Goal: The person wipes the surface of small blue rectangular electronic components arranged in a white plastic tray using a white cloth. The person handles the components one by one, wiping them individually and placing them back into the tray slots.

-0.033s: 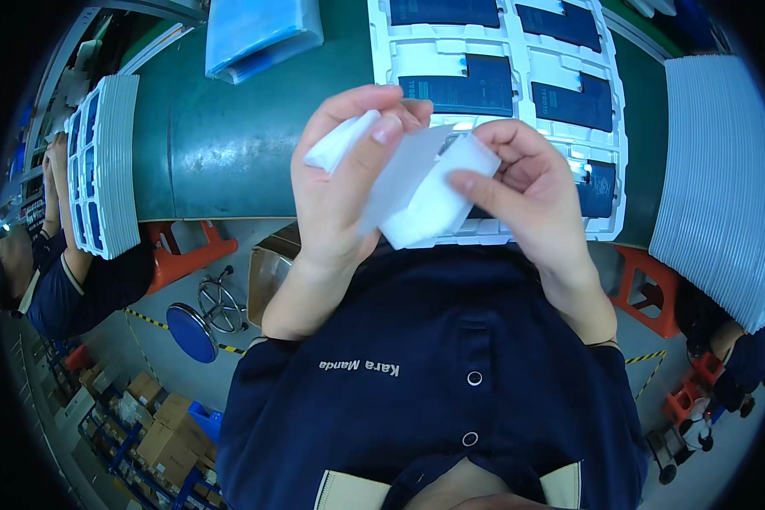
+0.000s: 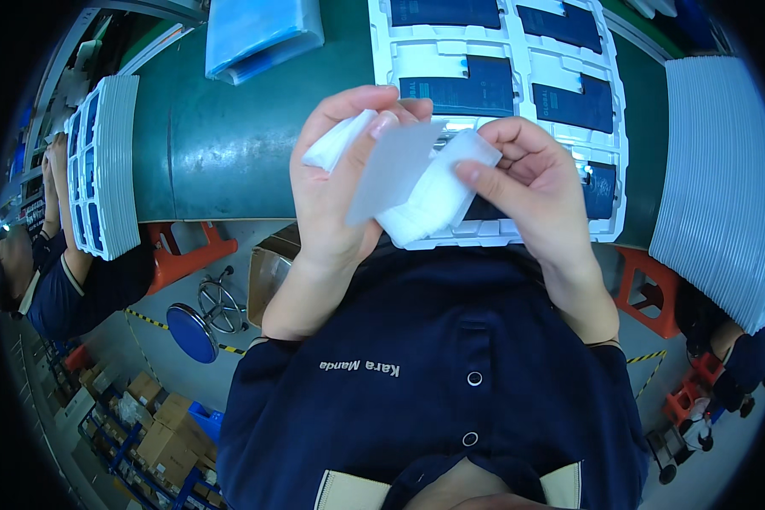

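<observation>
Above the near edge of a white plastic tray [image 2: 619, 170], I hold a bundle of thin white translucent sheets [image 2: 438, 200] between both hands. My left hand [image 2: 330, 183] is closed round the bundle's left part, and a white end pokes out between thumb and fingers. One sheet [image 2: 393, 172] stands up from the rest, leaning toward my left thumb. At the right end, my right hand [image 2: 542, 183] pinches the sheets between thumb and fingers. Flat dark phone-type batteries [image 2: 576, 104] lie in the tray's compartments; the hands and sheets cover some of them.
Blue-tinted clear plastic bags [image 2: 263, 38] lie at the back of the green table [image 2: 229, 144]. A tall stack of white trays [image 2: 722, 178] rises at right. Filled trays [image 2: 110, 170] are stacked at left, beside another person's arm [image 2: 58, 191]. Orange stools [image 2: 187, 259] stand below.
The loose sheet has swung up and left toward my left thumb. My right thumb has shifted slightly along the sheets' right edge. My left hand stays almost still.
</observation>
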Demonstrator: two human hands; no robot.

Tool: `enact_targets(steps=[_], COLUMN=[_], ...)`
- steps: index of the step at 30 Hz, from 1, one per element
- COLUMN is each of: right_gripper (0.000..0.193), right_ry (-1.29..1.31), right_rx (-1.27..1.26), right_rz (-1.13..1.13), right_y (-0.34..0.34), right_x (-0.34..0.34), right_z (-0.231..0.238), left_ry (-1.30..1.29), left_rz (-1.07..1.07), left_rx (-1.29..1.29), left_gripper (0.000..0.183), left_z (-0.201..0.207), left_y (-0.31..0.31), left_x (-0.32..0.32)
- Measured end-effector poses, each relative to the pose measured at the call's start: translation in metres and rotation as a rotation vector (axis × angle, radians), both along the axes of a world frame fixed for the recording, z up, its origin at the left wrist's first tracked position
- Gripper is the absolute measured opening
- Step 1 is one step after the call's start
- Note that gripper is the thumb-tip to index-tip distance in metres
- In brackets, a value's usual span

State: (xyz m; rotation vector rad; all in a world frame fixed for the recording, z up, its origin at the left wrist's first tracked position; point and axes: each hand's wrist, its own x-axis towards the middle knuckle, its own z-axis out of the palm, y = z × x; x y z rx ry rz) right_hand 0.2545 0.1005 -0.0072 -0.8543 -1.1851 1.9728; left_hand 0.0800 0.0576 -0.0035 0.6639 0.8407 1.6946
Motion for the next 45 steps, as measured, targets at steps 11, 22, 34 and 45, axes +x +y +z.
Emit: enact_targets(steps=[11, 22, 34, 45], right_gripper=[0.034, 0.013, 0.019, 0.014], right_ry=[-0.317, -0.271, -0.135, -0.667], right_rx=[0.506, 0.21, 0.319, 0.861], right_rz=[-0.086, -0.071, -0.307, 0.019], right_y=[0.018, 0.093, 0.11, 0.088], right_x=[-0.016, 0.022, 0.01, -0.007], right_z=[0.011, 0.002, -0.031, -0.021], left_ry=[1.21, 1.4, 1.58, 1.292], left_rz=[0.428, -0.232, -0.249, -0.673], left_rx=[0.326, -0.091, -0.102, 0.047], left_gripper=[0.024, 0.03, 0.027, 0.024], left_z=[0.003, 0.024, 0.008, 0.035], left_y=[0.024, 0.045, 0.057, 0.031], left_x=[-0.006, -0.045, -0.03, -0.054])
